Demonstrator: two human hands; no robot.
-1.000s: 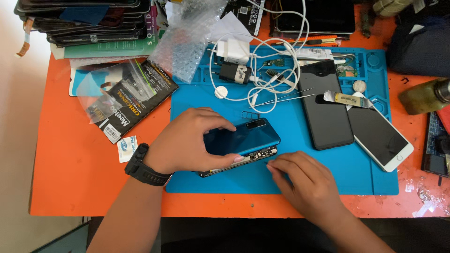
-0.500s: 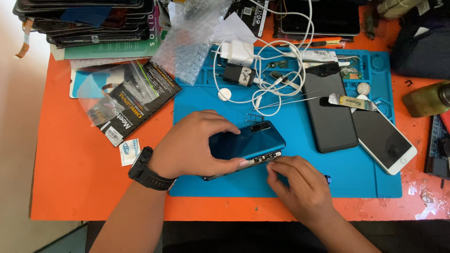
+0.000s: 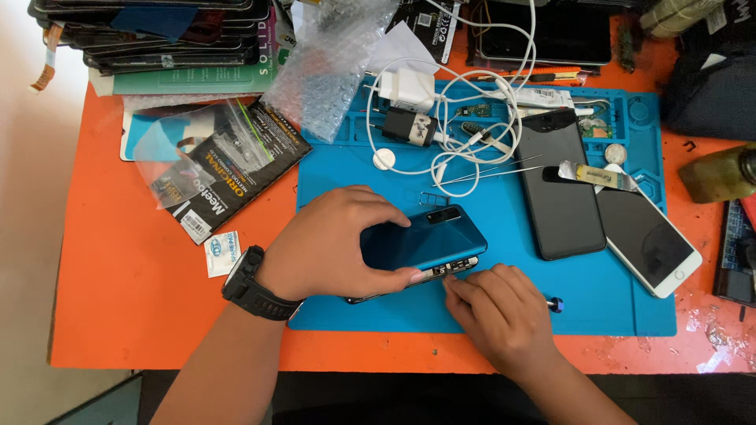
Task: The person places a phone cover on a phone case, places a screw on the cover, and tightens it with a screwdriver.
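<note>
Pinning the blue phone (image 3: 421,244) flat with my left hand (image 3: 331,244): palm over the near-left end, thumb along the front edge. That grip is closed on the phone, so the phone can't slide. Phone lies camera-side up, on the near-middle of the blue repair mat (image 3: 346,177), tilted a little to the tabletop edge. Its blue back looks lifted a crack off the dark frame along the near edge, though I can't say for sure.

Right hand (image 3: 504,319) sits just right of that edge, fingertips pinched at the seam by the phone's near-right corner. Grip nearly closed; whether it has a pick or a small part I can't tell, too small. A small blue-tipped tool end (image 3: 556,303) pokes out beside that hand. Black watch (image 3: 252,285) on the left wrist.

Further out on the mat: a black phone (image 3: 561,189) face up, a white phone (image 3: 647,240) angled beside it, tweezers (image 3: 492,169) and a tangle of white charger cable (image 3: 465,102) with plugs. Mat keeps loose bits off the bare surface; trays along its far edge hold small parts.

Tabletop (image 3: 134,307) is orange, scuffed at the near-right. Left of the mat: a black parts packet (image 3: 228,169), a small wipe sachet (image 3: 219,252). Far side: bubble wrap (image 3: 335,67), a stack of boxed screens (image 3: 157,35). Pale floor to the left.
</note>
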